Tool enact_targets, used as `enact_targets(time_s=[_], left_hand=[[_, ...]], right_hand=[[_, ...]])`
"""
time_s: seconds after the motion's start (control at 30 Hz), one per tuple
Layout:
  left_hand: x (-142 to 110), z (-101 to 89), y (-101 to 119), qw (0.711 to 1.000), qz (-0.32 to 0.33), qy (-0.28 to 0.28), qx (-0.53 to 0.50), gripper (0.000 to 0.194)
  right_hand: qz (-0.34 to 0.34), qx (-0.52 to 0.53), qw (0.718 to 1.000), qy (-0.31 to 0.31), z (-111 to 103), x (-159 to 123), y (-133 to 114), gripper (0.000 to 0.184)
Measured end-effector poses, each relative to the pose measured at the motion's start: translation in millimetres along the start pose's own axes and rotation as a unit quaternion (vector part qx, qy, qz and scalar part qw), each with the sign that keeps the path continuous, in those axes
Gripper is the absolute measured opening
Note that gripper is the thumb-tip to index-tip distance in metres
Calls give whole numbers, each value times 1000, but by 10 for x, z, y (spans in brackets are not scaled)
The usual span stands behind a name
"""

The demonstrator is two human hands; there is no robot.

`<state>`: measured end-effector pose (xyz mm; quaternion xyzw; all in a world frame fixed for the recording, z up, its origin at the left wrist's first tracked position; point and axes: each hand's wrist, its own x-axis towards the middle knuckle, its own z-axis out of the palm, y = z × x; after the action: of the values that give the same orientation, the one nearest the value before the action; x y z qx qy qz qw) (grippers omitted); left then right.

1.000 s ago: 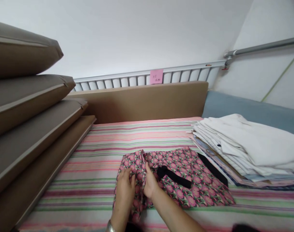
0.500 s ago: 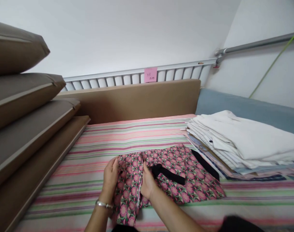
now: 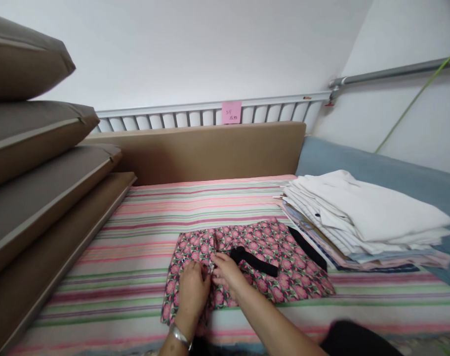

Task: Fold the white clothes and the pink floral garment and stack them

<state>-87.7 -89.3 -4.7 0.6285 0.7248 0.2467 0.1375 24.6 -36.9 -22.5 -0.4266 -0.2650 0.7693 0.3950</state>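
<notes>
A pink-and-dark flower-print garment (image 3: 262, 235) lies spread on the striped bedspread, with a button or snap (image 3: 184, 260) on its left part. A narrow black band (image 3: 260, 266) crosses it, and black cloth (image 3: 308, 247) shows along its right side. My left hand (image 3: 193, 288), with a silver bracelet at the wrist, has its fingers curled closed on the garment's front edge. Close beside it, my right hand (image 3: 228, 273) pinches the same edge from the right. The fingertips partly hide the bit of cloth between them.
Folded white and coloured clothes (image 3: 358, 207) are piled at the right on the striped bedspread (image 3: 136, 237). Brown-grey cushions (image 3: 50, 163) are stacked along the left. Behind stand a brown padded board (image 3: 210, 154), a white radiator (image 3: 150, 120) and a pink note (image 3: 231, 112).
My left hand has left the garment's far left edge and moved right and down to the front edge. The hands are now close together, and the garment's left part lies flatter.
</notes>
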Motion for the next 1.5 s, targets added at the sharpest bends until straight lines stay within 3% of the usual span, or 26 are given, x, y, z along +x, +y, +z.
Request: enact_targets(time_s=[0.1, 0.17, 0.33, 0.63, 0.8, 0.93, 1.17, 1.33, 1.5], left_hand=[[47, 56, -114, 994, -36, -12, -102, 9], [65, 73, -164, 985, -61, -26, -159, 10], [59, 51, -210, 965, -66, -42, -249, 14], [23, -128, -219, 913, -66, -31, -402, 26], [-3, -283, -246, 863, -98, -34, -494, 30], [-8, -392, -239, 845, -103, -33, -523, 30], [49, -387, -192, 864, -90, -34, -494, 31], [138, -310, -175, 925, -22, -43, -377, 26], [196, -362, -479, 967, 28, 105, -232, 24]], right_hand=[[-64, -97, 988, 104, -45, -35, -105, 42], [-77, -163, 974, 137, -17, -44, -175, 36], [-57, -222, 964, 135, 104, 37, -266, 22], [-128, -321, 917, 197, 110, 132, -343, 27], [-98, -353, 915, 169, 76, 185, -267, 9], [-64, -368, 918, 133, 82, 172, -268, 24], [4, -371, 926, 64, 179, -41, -353, 25], [41, -407, 908, 86, 151, -35, -262, 29], [39, -368, 923, 107, 52, -117, -302, 14]])
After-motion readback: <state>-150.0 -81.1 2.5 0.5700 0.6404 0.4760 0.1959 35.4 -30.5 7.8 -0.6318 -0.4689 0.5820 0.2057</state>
